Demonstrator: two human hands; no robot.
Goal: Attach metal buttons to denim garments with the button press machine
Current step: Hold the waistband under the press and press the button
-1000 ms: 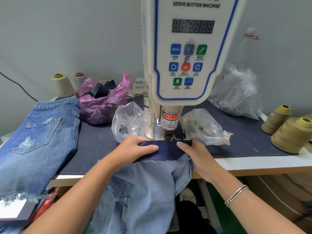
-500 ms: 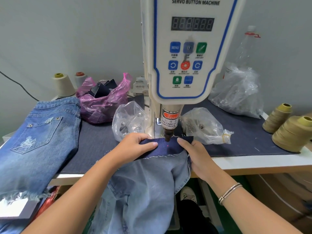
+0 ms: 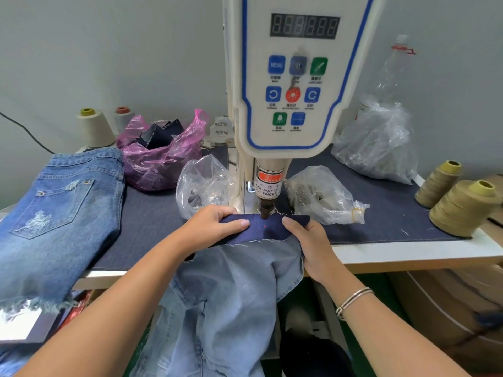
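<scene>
Left hand pinches the dark waistband from the left, thumb on top, fingers curled round the far edge. Right hand grips the other end, thumb on top, fingers under the fold. We're stretching the band flat between them, right under the punch.

Step in hand, we'd say: lining up the button spot. Red laser dot sits on the band between our thumbs, just in front of the punch tip. No button visible on the band yet.

Next move as we read it: nudge the band until the dot lands on the mark, keep both thumbs off the punch line, then fire the press. Trigger not in view.

The rest of the jeans hangs off the table edge toward us. Clear bags flank the press column, likely button stock. Finished-looking shorts lie on the left, thread cones on the right.
</scene>
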